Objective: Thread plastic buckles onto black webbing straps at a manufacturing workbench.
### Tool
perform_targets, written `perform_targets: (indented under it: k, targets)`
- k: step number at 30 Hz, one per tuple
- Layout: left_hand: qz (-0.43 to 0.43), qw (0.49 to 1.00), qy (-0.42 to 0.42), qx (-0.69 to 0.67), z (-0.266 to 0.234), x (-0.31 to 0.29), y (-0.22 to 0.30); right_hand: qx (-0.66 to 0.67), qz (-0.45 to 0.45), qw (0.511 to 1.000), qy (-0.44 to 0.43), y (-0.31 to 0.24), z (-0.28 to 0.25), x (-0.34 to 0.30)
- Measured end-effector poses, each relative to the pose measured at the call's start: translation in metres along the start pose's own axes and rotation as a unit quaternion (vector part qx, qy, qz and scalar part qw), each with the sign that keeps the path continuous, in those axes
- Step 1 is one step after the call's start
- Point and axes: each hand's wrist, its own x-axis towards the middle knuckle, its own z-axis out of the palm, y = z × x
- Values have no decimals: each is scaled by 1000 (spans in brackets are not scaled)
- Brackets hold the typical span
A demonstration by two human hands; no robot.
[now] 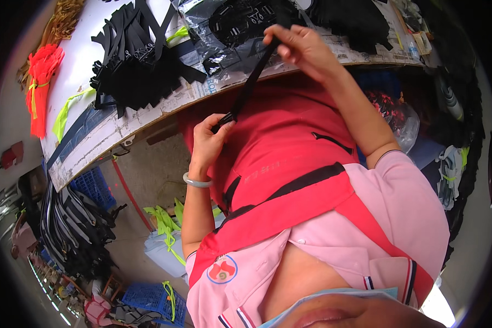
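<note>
A narrow black webbing strap [253, 80] is stretched at a slant between my two hands, in front of the red apron [295, 131]. My left hand [210, 138] is closed on the strap's lower end, where a small dark piece like a buckle shows; its details are too small to make out. Higher up and to the right, my right hand [307, 50] pinches the upper end near the table edge. Beyond my left hand, a heap of black straps [134, 71] lies on the white table [106, 128]. A clear plastic bag with black pieces [240, 27] rests behind the strap.
An orange-red bundle [38, 90] tied with yellow hangs at the table's left end. More black straps [74, 229] hang below it. Blue crates [147, 298] stand on the floor at left. Under the table at right is a filled plastic bag [396, 117].
</note>
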Motion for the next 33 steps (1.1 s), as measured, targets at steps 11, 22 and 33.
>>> perform_targets:
  k: [11, 22, 33]
  targets:
    - [38, 979, 139, -145, -12, 0, 37, -186, 90, 965, -161, 24, 58, -28]
    - [80, 975, 163, -129, -10, 0, 32, -83, 212, 963, -146, 55, 78, -33]
    - [280, 929, 181, 161, 9, 3, 19, -82, 137, 980, -118, 61, 87, -22]
